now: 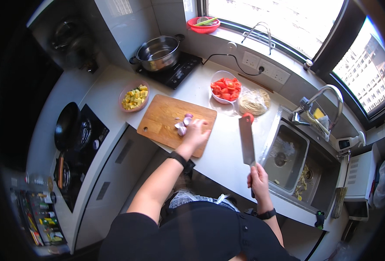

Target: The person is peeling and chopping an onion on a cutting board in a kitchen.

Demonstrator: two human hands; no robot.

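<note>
A wooden cutting board (161, 112) lies on the white counter with several purple-skinned onion pieces (182, 130) near its middle. My left hand (197, 133) is over the board's right part, its fingers just beside the onion pieces. Whether those fingers hold anything is hard to see. In my right hand (259, 181) is the handle of a cleaver (247, 140), held to the right of the board. The broad blade points away from me, and a round red thing (249, 116), partly hidden, shows at its far end.
Behind the board stand a bowl of cut tomatoes (225, 89), bagged noodles (253, 101) and a steel pot (158, 52) on an induction cooker (179, 73). A bowl of yellow cubes (135, 98) sits left. The sink (324, 173) is right; a frying pan (67, 125) rests far left.
</note>
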